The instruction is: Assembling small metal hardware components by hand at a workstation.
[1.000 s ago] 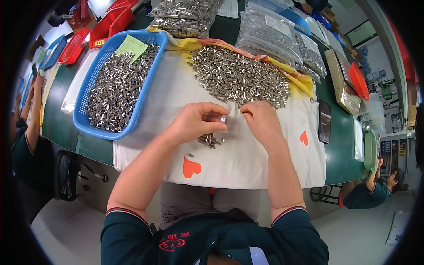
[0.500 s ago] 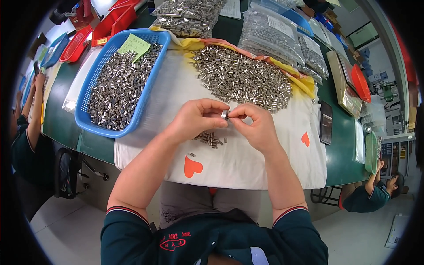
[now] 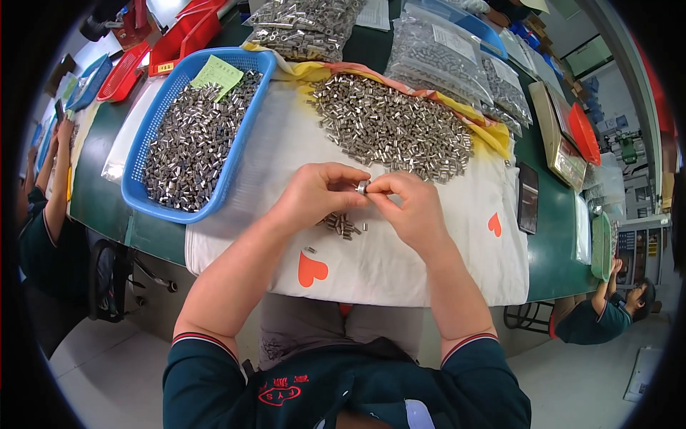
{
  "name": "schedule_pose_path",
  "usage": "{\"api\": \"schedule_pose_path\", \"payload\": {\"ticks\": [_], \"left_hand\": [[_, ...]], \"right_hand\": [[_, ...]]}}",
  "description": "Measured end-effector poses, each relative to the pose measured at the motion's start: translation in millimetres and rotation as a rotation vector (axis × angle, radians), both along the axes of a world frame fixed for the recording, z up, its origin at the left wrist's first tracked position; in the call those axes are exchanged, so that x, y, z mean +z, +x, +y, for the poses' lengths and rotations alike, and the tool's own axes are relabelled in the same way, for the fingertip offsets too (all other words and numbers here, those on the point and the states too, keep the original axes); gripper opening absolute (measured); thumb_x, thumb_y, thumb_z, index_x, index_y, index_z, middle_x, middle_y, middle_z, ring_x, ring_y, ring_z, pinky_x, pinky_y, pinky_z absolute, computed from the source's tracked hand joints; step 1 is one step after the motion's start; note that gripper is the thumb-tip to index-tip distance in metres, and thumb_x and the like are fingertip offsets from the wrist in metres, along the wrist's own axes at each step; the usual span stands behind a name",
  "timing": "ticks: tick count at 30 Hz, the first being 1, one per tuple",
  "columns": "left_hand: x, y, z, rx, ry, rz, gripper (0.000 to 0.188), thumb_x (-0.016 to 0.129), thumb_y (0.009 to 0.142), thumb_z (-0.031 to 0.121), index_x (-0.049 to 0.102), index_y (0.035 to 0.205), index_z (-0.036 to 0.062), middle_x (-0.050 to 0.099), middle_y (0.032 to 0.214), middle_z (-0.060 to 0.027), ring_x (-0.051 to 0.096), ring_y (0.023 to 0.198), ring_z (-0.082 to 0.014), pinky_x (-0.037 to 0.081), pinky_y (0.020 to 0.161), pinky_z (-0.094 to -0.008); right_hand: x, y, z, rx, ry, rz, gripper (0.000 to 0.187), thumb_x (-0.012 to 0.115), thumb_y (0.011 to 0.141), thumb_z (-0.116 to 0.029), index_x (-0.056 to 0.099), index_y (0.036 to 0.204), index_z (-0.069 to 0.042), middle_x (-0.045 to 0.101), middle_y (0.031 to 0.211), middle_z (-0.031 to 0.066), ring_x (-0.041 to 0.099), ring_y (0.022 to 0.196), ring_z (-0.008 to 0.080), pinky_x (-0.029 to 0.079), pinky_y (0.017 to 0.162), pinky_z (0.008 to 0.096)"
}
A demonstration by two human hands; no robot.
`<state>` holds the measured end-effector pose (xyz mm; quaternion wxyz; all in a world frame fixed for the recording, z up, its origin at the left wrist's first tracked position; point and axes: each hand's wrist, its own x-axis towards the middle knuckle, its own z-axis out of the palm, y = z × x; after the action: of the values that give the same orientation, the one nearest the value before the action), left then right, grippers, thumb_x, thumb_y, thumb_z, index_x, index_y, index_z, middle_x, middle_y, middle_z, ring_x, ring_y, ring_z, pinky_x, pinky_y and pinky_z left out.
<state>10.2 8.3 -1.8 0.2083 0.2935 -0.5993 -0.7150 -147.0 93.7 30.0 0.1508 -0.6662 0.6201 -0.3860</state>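
Both my hands meet over the middle of the white cloth (image 3: 400,264). A small shiny metal cylinder (image 3: 362,186) is pinched between them, my left hand (image 3: 311,194) gripping it with thumb and fingers. From the other side my right hand (image 3: 404,204) closes its thumb and forefinger at the cylinder; whether it holds a second tiny piece is too small to tell. Just below the left fingers lies a little cluster of metal cylinders (image 3: 343,227), partly hidden by that hand. Farther back on the cloth spreads a large heap of similar cylinders (image 3: 393,129).
On the left stands a blue plastic basket (image 3: 132,171) full of metal cylinders, with a green paper slip (image 3: 216,76) on top. Bags of parts (image 3: 437,53) line the back. A dark phone (image 3: 527,199) lies at right. Co-workers sit at both sides.
My right hand has shifted slightly and its fingers have curled more at the cylinder. The left hand stays almost in place. The heap and basket look the same.
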Motion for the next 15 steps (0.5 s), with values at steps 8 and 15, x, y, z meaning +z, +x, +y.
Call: {"api": "schedule_pose_path", "payload": {"ticks": [8, 15], "left_hand": [[2, -2, 4, -0.098, -0.003, -0.016, 0.033, 0.07, 0.071, 0.007, 0.06, 0.101, -0.0004, 0.06, 0.082, -0.0015, 0.055, 0.075, -0.0062, 0.047, 0.069, -0.0207], [1, -2, 3, -0.096, -0.045, -0.033, 0.032, 0.069, 0.072, 0.005, 0.059, 0.102, -0.0002, 0.06, 0.081, -0.0011, 0.055, 0.076, -0.006, 0.047, 0.069, -0.0201]], "right_hand": [[7, -32, -5, -0.132, 0.327, -0.336, 0.011, 0.062, 0.071, -0.005, 0.061, 0.081, -0.002, 0.058, 0.071, 0.0017, 0.051, 0.065, 0.0078, 0.042, 0.062, 0.0219], [-26, -24, -17, -0.273, 0.162, 0.266, 0.009, 0.061, 0.072, -0.011, 0.06, 0.077, -0.004, 0.057, 0.068, 0.0055, 0.055, 0.065, 0.018, 0.044, 0.062, 0.0296]]}}
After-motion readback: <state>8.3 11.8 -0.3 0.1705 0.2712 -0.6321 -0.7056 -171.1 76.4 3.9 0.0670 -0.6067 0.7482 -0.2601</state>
